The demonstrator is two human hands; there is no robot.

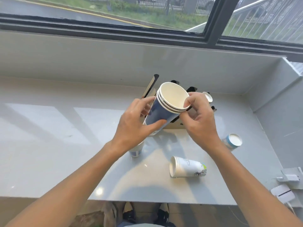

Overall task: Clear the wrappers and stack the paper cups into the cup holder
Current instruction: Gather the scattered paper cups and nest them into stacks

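Both hands' fingers [157, 124] around tilted cup stack [165, 110]

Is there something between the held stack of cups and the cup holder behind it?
Nothing visible. Both hands, left hand and right hand, hold the blue cup stack directly in front of the cup holder; the stack hides the holder's middle.

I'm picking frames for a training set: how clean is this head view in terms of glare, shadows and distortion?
Head view: daylight from the window leaves bright patches and small glare spots on the counter; soft arm shadows fall near the lying cup; wide-angle bending curves the window frame; the held cup stack is sharp.
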